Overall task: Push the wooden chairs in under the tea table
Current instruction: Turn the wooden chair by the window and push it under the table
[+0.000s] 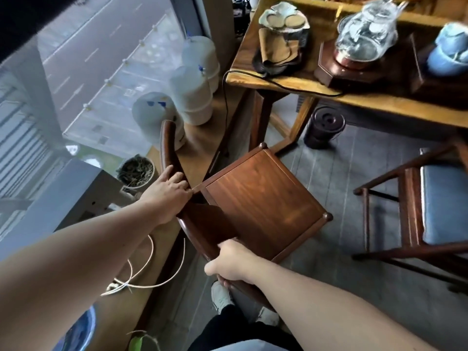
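Observation:
A dark wooden chair [263, 201] with a square seat and a curved backrest stands in the middle of the head view, turned at an angle, its front corner near the leg of the tea table [283, 84]. My left hand [167, 196] grips the left part of the curved backrest. My right hand [233, 264] grips the same backrest lower down, close to my body. The tea table's yellow wooden top fills the upper right. A second wooden chair [415, 219] with a blue cushion stands at the right, outside the table.
On the table sit a glass kettle [364, 34] on a base, a blue cup [448, 51] and a tea tray. A dark round bin [324, 127] stands under the table. White water jugs [192, 95] line a low ledge at the window; white cords lie at lower left.

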The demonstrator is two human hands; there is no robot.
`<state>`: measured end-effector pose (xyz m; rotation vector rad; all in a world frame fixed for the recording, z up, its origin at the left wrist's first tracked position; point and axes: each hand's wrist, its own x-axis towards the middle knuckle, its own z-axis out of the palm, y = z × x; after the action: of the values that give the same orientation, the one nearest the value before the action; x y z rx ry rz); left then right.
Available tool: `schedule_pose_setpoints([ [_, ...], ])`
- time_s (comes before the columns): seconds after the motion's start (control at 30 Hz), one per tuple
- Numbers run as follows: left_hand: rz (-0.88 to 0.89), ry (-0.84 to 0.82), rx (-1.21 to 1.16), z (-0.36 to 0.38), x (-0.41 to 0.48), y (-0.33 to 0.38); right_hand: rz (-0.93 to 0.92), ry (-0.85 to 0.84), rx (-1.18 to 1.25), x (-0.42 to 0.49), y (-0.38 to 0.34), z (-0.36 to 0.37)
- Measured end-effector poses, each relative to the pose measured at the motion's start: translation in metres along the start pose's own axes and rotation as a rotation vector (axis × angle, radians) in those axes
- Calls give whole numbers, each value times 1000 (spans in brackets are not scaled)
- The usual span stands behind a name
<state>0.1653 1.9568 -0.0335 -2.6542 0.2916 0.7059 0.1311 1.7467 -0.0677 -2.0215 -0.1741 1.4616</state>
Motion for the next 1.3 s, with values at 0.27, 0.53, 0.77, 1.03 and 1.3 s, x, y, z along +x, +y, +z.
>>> schedule_pose_setpoints([
  [0.27,15,35,-15,-1,-3,17,-14,-6,-105,-15,15,-13],
  [0.53,117,110,-76,-38,2,103,120,-76,-295,-70,78,-94],
  [0.77,176,155,-127,-60,20,162,192,-47,-516,-93,128,-150],
  [1.03,283,113,-170,-78,25,218,227,-83,-572,-127,164,-181],
  [1.3,413,203,-267,-62,14,191,67,291,-889,-155,214,-173],
])
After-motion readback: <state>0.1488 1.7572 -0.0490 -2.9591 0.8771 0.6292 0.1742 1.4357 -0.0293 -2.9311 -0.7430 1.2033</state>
